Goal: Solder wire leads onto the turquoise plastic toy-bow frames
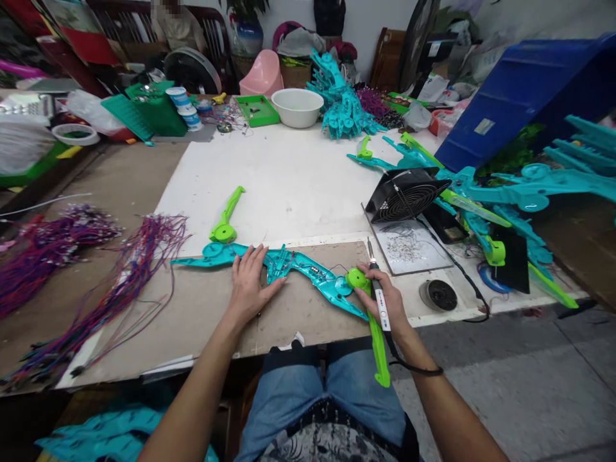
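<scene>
A long teal plastic part (pixel 312 274) with wires in its middle lies on the brown board at the table's front edge. My left hand (pixel 249 282) rests on its left half, fingers spread. My right hand (pixel 385 298) holds a white and black soldering iron (pixel 380 299), tip pointing up and away. The same hand's fingers touch a lime green arm piece (pixel 378 346) whose round end sits at the teal part's right side and whose long end hangs past the table edge. Another green arm piece (pixel 226 224) lies beyond the teal part's left half.
Bundles of purple and red wires (pixel 139 263) lie at the left. At the right are a black fan (pixel 407 192), a solder spool (pixel 439 295), stacked teal parts (pixel 514 189) and a blue bin (pixel 500 96). A white basin (pixel 297 108) stands at the back; a person sits beyond.
</scene>
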`<action>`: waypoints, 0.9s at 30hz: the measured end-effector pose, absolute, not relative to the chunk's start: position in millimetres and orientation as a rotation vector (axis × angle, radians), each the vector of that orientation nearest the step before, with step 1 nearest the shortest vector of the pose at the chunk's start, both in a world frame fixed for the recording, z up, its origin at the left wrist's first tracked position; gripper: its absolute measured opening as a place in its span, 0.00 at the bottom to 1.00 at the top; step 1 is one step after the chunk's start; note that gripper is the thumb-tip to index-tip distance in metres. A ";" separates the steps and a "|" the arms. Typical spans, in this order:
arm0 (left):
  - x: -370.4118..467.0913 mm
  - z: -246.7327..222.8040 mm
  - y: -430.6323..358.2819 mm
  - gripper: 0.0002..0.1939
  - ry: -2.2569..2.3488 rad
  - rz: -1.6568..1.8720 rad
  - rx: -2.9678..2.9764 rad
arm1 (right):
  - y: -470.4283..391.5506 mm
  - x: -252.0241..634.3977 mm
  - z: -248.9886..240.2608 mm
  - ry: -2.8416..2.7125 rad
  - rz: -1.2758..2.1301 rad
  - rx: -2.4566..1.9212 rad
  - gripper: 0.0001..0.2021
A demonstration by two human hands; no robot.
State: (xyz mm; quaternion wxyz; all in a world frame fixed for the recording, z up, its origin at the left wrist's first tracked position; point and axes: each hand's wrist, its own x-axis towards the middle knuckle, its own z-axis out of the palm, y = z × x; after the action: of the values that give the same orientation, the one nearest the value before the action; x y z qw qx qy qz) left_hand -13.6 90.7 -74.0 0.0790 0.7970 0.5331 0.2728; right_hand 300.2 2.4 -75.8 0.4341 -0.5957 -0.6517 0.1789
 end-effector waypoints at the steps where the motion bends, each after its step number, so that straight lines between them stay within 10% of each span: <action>1: -13.4 -73.7 90.5 0.36 1.598 0.818 2.385 | 2.3 300.1 -75.9 -1.620 0.454 -1.480 0.14; 27: -11.9 -70.2 90.3 0.33 1.614 0.766 2.391 | 1.8 301.1 -76.2 -1.645 0.438 -1.479 0.13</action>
State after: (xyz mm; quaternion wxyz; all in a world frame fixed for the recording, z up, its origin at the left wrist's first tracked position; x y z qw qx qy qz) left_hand -11.9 90.3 -70.2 0.0784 0.7987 0.5390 0.2559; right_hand 301.1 1.8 -76.2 0.4288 -0.5925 -0.6589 0.1756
